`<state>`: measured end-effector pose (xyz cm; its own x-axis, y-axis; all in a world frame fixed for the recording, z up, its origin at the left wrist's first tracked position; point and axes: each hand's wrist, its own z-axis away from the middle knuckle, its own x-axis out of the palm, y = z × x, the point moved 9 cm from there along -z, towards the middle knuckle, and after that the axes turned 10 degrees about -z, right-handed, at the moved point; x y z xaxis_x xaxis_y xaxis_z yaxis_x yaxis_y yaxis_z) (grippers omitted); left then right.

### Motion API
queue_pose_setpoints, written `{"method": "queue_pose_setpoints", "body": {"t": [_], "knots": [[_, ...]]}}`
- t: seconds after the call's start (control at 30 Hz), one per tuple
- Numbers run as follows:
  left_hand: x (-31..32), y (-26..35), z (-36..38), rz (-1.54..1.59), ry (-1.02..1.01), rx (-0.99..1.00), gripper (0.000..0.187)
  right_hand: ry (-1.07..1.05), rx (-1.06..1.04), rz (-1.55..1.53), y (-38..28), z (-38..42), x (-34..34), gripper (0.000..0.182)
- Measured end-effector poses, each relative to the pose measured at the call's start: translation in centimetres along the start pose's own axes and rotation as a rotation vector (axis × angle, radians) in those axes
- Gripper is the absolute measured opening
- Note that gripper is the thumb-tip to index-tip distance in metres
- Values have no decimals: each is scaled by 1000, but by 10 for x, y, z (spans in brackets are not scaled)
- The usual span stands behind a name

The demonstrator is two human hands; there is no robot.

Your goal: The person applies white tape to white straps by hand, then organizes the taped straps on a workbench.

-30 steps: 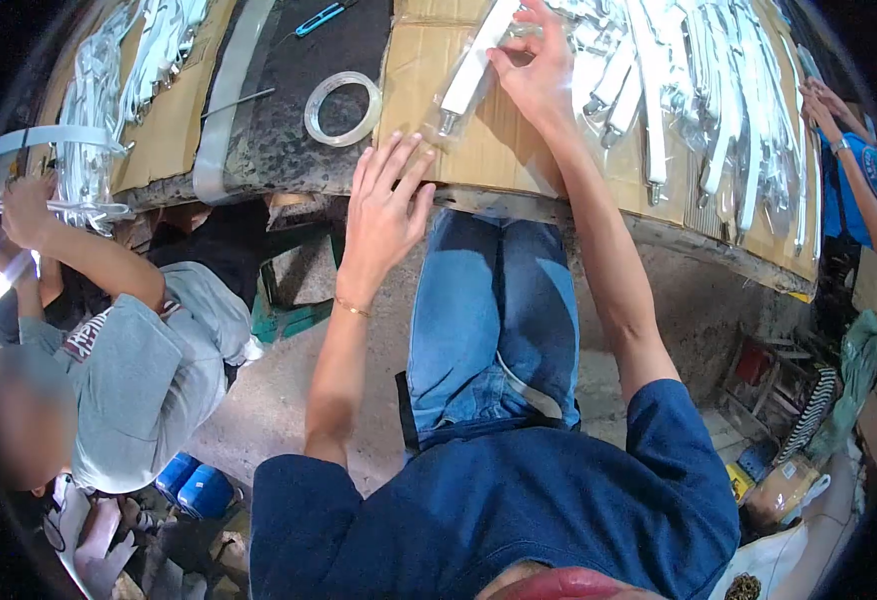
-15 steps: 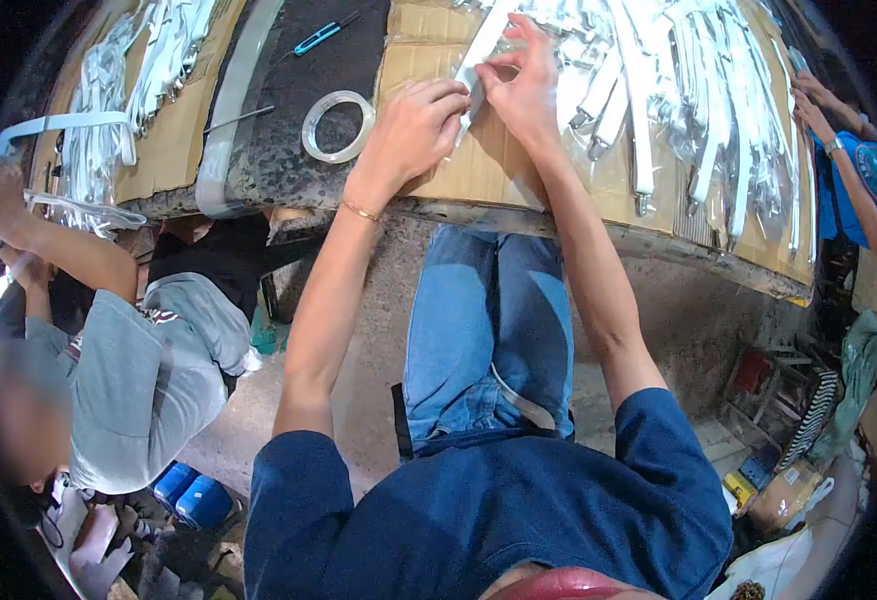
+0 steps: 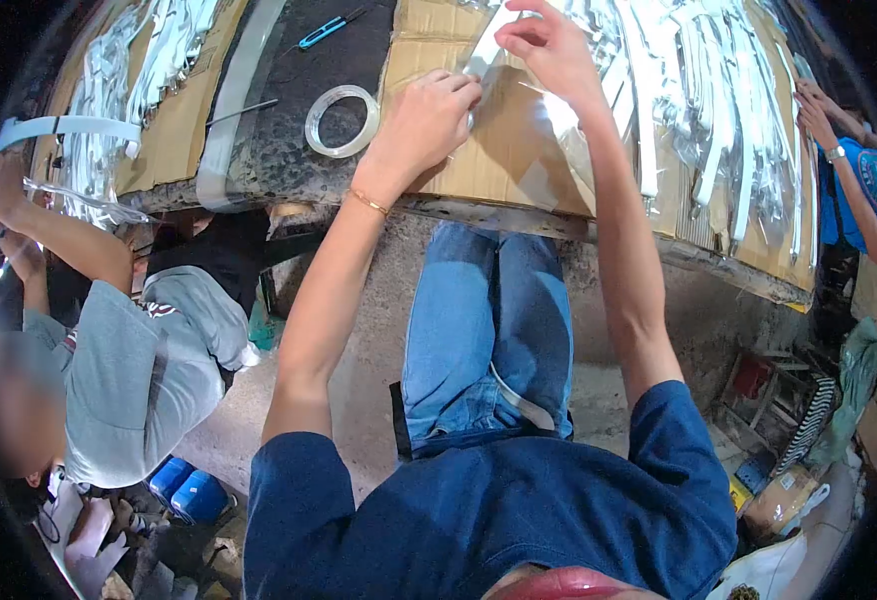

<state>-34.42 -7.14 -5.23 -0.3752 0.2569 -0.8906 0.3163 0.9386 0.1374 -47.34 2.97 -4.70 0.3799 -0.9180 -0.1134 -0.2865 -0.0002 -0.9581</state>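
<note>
— Cardboard sheet covers the near part of the bench, and both of the person's hands work on it. What do they hold?

— The left hand has its fingers curled shut on the lower end of a white strip in a clear bag. The right hand pinches the same bagged strip a little higher, thumb and fingers closed on the plastic near the far edge of the cardboard.

— Where does the strip lie?

— It slants across the cardboard, up toward the far edge of the bench, just left of a big pile of bagged white strips that fills the right side of the bench.

— And beside the left hand?

— A roll of clear tape lies flat on the dark bare surface, just left of the cardboard. Farther back lies a blue-handled cutter, and a thin dark rod sits to the left of the tape.

— Anyone else?

— A person in a grey shirt sits at the left end of the bench, one hand raised by more bagged strips. At the right edge, another person's hand reaches to the pile.
</note>
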Motion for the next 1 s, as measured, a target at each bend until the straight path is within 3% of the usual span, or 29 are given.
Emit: {"method": "queue_pose_setpoints", "body": {"t": [0.07,0.2,0.3,0.53,0.6,0.93,1.0], "knots": [[-1,0,0,-4,-4,-1,12,-268,-22,196,16,-12,15,39],[3,-1,0,-11,-39,-16,12,-438,107,262,10,-19,27,42],[0,0,1,-7,-16,-12,11,-417,5,379,12,-32,35,41],[-1,0,2,-13,-2,-16,11,-431,40,472,13,-31,41,38],[-3,1,2,8,32,-4,11,-529,-13,489,19,-28,51,34],[-3,3,-1,-19,20,5,13,-339,-66,574,18,-6,52,43],[-3,3,-3,-46,-9,-12,14,-52,-405,696,-13,4,40,46]]}}
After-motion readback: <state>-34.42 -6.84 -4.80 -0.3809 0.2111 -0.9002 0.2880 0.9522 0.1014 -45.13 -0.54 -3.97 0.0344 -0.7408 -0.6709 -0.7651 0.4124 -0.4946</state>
